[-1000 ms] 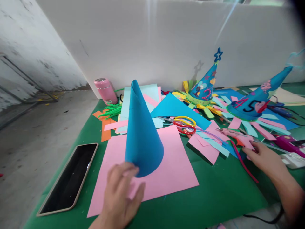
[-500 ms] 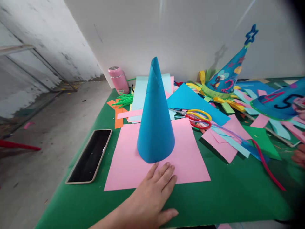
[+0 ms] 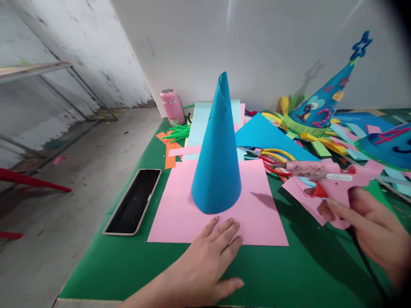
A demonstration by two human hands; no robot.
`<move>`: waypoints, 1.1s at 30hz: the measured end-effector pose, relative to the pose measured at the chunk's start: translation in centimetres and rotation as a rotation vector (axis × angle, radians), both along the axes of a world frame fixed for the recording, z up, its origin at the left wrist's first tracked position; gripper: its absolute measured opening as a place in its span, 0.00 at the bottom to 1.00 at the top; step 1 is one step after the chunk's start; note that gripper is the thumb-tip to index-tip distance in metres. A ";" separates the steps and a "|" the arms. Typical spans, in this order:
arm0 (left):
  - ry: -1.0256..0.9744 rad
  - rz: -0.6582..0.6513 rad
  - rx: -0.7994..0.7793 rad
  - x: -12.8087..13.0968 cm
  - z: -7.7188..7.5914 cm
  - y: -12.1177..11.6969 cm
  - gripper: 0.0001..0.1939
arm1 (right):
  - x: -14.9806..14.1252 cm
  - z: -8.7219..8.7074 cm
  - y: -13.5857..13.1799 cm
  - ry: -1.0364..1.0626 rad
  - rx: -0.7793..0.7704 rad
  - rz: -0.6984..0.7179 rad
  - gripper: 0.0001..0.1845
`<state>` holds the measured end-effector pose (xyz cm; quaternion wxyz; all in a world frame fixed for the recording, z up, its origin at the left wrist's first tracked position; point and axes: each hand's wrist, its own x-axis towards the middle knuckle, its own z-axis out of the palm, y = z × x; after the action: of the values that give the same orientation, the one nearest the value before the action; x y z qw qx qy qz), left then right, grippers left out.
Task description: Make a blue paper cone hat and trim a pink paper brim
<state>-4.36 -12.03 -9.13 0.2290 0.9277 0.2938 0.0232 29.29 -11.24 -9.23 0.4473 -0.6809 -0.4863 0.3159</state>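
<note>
A blue paper cone [image 3: 217,171] stands upright on a pink paper sheet [image 3: 266,222]. My left hand [image 3: 215,256] lies flat with fingers stretched out. Its fingertips rest on the sheet's near part, just in front of the cone. On the right, my right hand [image 3: 366,222] grips a pink hot glue gun [image 3: 337,179] with a red trigger. The gun's nozzle points left toward the cone, apart from it. A dark cord runs down from the handle. Scissors [image 3: 269,157] with red and yellow handles lie behind the nozzle, partly covered.
A phone [image 3: 133,203] lies left of the sheet. Behind stand a pink bottle [image 3: 172,107], green pipe cleaners [image 3: 178,132] and blue paper [image 3: 263,132]. Decorated party hats [image 3: 321,107] and paper strips fill the back right. The green table's [image 3: 128,273] left edge drops to the floor.
My right hand has come in from the right edge with the glue gun. My left hand keeps its place on the pink sheet. The view has shifted slightly left.
</note>
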 end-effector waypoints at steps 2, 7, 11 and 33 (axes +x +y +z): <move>-0.022 -0.003 -0.001 0.0 -0.1 -0.3 0.32 | -1.2 -0.1 0.0 0.119 -0.012 0.135 0.11; -0.086 -0.050 0.034 -0.1 -1.2 -0.7 0.34 | -1.8 -0.3 0.1 0.158 -0.017 0.226 0.10; -0.100 -0.088 0.105 -0.1 -2.3 -0.9 0.36 | -1.9 -0.6 -0.1 0.163 -0.084 0.248 0.11; -0.529 1.005 0.074 -3.9 -0.4 6.3 0.19 | -6.0 -1.3 -2.1 0.499 -0.223 0.234 0.13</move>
<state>-8.27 -5.73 -9.50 0.2232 0.6439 0.6308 0.3709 23.34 -13.36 -10.57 0.4360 -0.5665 -0.3989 0.5744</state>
